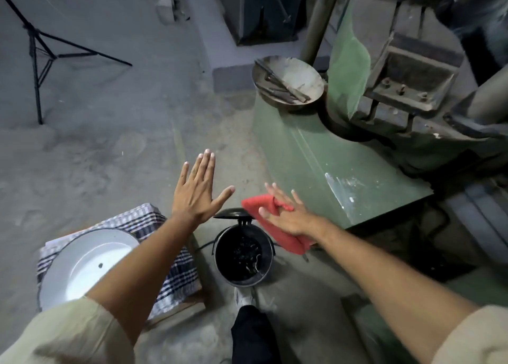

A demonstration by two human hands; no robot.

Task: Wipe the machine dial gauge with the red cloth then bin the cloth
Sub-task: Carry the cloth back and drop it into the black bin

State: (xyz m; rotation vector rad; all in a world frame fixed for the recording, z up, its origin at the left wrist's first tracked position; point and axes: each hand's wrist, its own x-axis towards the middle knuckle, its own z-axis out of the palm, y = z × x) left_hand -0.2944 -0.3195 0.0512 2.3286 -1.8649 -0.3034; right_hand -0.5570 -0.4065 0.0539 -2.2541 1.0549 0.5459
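Observation:
The red cloth [265, 209] hangs under my right hand [287, 215], which is spread flat with the cloth caught between its fingers, just right of and above the bin. The black pedal bin [243, 256] stands on the floor below, with its lid [232, 214] raised and dark scraps inside. My left hand [198, 189] is held flat with fingers spread, holding nothing, left of the bin lid. My foot [243, 297] rests on the bin's pedal. No dial gauge shows on the green machine [324, 160].
A white round basin [82, 264] sits on a checked cloth [176, 267] at the lower left. A metal dish of tools [287, 82] rests on the machine base. A black tripod [38, 53] stands at the far left on the dusty floor.

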